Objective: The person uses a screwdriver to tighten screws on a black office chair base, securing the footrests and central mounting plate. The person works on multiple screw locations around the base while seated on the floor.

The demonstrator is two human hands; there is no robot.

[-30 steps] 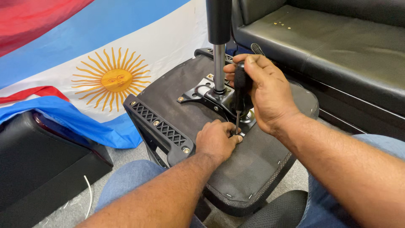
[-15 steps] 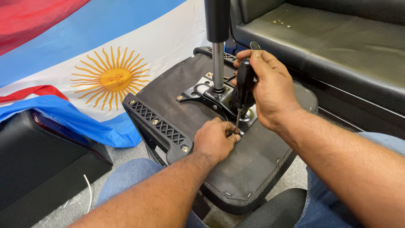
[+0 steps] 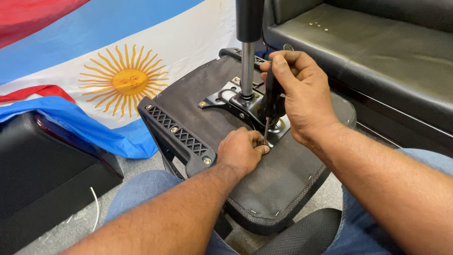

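two hands over upturned chair seat (image 3: 278, 184); right hand (image 3: 302, 94) clamped around black screwdriver (image 3: 270, 101), held upright just beside gas-lift column (image 3: 247, 66) at metal mounting plate (image 3: 236, 101); left hand (image 3: 241, 150) fingers pinched together at the tip, near seat centre; flag (image 3: 125, 80) beyond far edge.

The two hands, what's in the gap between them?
In the head view, the thin metal screwdriver shaft runs from the right hand down to the left hand.
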